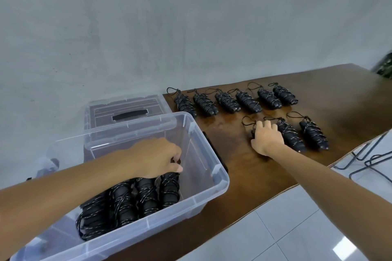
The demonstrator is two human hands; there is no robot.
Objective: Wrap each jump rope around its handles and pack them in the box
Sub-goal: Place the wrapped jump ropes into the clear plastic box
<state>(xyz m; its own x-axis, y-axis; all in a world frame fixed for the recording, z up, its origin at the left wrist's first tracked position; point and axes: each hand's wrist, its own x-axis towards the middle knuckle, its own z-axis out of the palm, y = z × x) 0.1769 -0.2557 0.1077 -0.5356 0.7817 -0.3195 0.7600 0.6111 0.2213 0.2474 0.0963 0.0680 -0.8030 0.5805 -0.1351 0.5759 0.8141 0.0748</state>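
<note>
My left hand (158, 158) is down inside the clear box (220, 178), fingers curled and pinching the top end of the wrapped rope at the right of the packed row (169, 188); four bundles lie there side by side, long axes running roughly from 7 toward 1 o'clock. My right hand (267, 136) reaches out over the table (244, 176) and lies on top of the nearest bundle (253, 128), the left one of the front row. Most of that bundle is hidden under my palm, with only its loop showing at 11 o'clock of my knuckles; the fingers bend over it, but I cannot tell whether they have closed round it. It seems to lie like its two neighbours (290, 135), loop end far, butt end near, slanting from 11 to 5 o'clock. Behind them a back row of six wrapped ropes (227, 101) waits. The box sits at 8 o'clock from my right hand, so I judge the coming carry runs down and left, and the bundle needs a slight turn to line up with the packed row. The lid (127, 112) rests behind the box.
</note>
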